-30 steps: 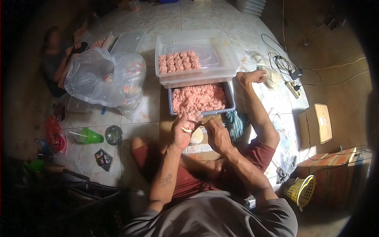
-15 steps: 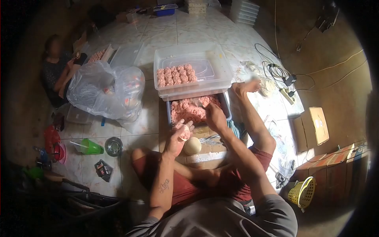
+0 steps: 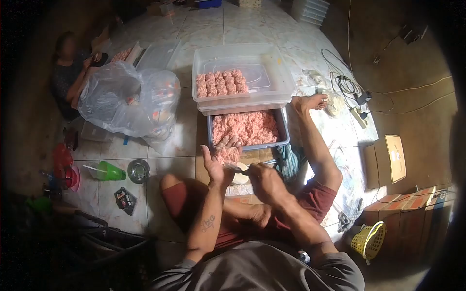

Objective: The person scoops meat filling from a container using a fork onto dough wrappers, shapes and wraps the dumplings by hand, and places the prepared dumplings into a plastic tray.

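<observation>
Head view: left hand [image 3: 217, 167] is turned palm up just off the near edge of the blue-grey tub [image 3: 264, 146], toward its left corner. Its fingers are extended and open, with the thumb apart; a portion of pink minced mixture [image 3: 227, 155] rests on the palm and fingers. The right hand [image 3: 264, 182] is closed around the handle of a utensil [image 3: 239, 169], whose far end reaches the left palm beside the portion. The exact form of that end cannot be told.

The bulk mixture [image 3: 245, 127] fills the tub up to its near edge. A clear container [image 3: 270, 94] overlaps the tub's far edge; shaped balls [image 3: 221, 83] sit in rows at its near left corner. A pale round object [image 3: 240, 179], partly hidden, lies below the hands on cardboard [image 3: 201, 167].
</observation>
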`<state>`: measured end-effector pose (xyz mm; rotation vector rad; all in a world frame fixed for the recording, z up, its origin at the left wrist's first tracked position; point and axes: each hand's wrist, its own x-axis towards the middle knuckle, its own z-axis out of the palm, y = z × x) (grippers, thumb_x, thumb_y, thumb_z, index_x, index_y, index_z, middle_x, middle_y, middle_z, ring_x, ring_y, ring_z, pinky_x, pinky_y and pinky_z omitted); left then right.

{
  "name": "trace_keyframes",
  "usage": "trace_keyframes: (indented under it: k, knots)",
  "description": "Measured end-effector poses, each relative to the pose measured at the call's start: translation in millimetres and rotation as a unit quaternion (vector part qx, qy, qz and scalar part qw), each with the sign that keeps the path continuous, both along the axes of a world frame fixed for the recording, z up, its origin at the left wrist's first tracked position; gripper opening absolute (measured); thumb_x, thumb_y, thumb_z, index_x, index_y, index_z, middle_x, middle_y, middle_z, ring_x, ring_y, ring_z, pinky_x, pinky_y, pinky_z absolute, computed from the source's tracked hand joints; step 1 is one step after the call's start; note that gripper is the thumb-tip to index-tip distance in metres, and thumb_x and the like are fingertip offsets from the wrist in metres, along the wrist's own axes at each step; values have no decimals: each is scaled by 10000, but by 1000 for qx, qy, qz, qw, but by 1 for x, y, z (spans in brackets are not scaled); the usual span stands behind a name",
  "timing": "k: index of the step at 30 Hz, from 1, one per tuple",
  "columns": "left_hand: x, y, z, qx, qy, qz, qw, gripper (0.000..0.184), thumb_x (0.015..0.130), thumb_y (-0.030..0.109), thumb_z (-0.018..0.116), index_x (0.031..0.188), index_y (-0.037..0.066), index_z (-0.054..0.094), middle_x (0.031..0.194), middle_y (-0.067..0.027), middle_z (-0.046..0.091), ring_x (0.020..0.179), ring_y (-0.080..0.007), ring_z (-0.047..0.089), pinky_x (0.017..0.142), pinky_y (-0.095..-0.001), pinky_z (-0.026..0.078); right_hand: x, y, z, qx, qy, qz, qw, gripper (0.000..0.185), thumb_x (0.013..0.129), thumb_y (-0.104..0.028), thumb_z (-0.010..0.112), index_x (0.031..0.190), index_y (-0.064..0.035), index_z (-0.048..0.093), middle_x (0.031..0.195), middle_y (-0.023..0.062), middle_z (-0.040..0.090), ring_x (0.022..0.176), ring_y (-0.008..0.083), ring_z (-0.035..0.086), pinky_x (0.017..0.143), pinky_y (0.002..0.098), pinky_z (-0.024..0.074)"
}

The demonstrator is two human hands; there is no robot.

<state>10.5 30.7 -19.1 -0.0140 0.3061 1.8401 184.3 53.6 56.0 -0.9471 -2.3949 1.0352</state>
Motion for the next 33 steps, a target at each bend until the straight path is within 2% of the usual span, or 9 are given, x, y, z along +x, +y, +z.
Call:
trace_keyframes:
  k: [1,7,11,16,25,27,29,31,33]
  knots:
    - [-2,-4,-4,6,19,-18,1000,910,950,756,366,1407,-25,462,1379,-211,553,1153,-353,584,1044,-499,466,4,4,1,-7,14,-12,1000,257,889,-11,517,1113,-9,644,1064,267,657,899,468,625,764,507,518]
    - [-16,-8,-12,-33,6,-118,992,933,936,774,364,1367,-42,503,1276,-249,617,1140,-368,612,1022,-501,491,19,19,-4,130,-102,33,986,384,877,-59,558,1242,-119,660,1013,157,657,868,373,668,699,460,551]
    - [-26,-24,-7,6,3,-271,962,984,957,762,299,1370,-109,494,1370,-296,561,1256,-412,578,1099,-521,449,21,64,-21,111,16,203,973,444,864,-71,567,1296,-129,652,1054,179,641,942,388,644,836,454,538]
    - [-25,-29,11,-10,77,-358,931,1014,940,795,277,1415,-78,476,1332,-259,603,1198,-382,621,1048,-531,488,21,73,-11,173,-54,222,958,426,820,-85,592,1232,-122,696,1072,150,659,1021,341,635,903,449,507]
    - [-27,-30,5,-36,144,-308,940,978,940,795,296,1380,-50,516,1277,-222,639,1104,-318,673,969,-462,548,22,68,-36,199,37,184,962,319,875,-34,598,1182,-53,679,1023,176,651,918,385,647,806,444,536]
    - [-34,-35,-4,-122,274,-199,933,1003,942,794,282,1420,-69,460,1286,-231,636,1166,-327,641,928,-404,549,23,48,-13,53,109,74,990,257,884,-44,629,1138,-28,668,1006,188,659,923,369,658,804,434,535]
    - [-21,-36,23,-115,386,-147,904,959,971,756,304,1532,-22,297,1227,-173,670,900,-177,682,665,-278,531,16,34,-15,-141,94,-34,985,275,933,-176,700,1102,34,641,962,162,682,882,233,646,787,372,522]
    - [-19,-32,25,-104,477,-234,841,1012,989,722,320,1580,-31,-10,1313,-201,618,924,-200,679,771,-316,573,-1,28,-33,-274,173,8,946,325,936,-234,727,1105,31,644,950,110,687,857,186,621,767,340,513]
    - [-22,-35,53,-100,509,-279,808,955,1012,681,328,1594,-2,3,1389,-193,577,993,-189,665,824,-320,572,-11,21,-30,-369,205,-5,906,300,938,-205,739,1106,26,647,937,50,680,842,121,613,741,298,505]
